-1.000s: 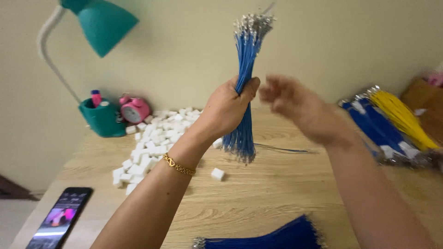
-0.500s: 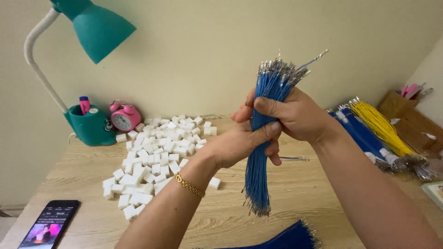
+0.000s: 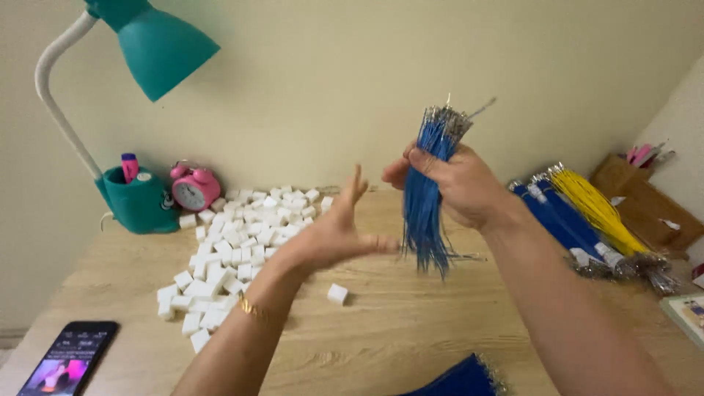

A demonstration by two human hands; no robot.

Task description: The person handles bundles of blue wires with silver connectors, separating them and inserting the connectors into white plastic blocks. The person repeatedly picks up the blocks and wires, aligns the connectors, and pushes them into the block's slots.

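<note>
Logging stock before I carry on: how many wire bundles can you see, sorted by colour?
Blue wire bundles: 3 – one upright in the right hand at, one lying by the yellow one, one at the near table edge.
Yellow wire bundles: 1.
Total: 4.
The left hand is open and holds nothing.

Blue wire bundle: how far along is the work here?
Done: nothing looks assembled; the white blocks lie loose in a heap on the table. In hand: the right hand grips the blue wire bundle upright, metal tips up; the left hand is open beside its lower end. Left: more blue wires, yellow wires and another blue bundle lie untouched.
</note>
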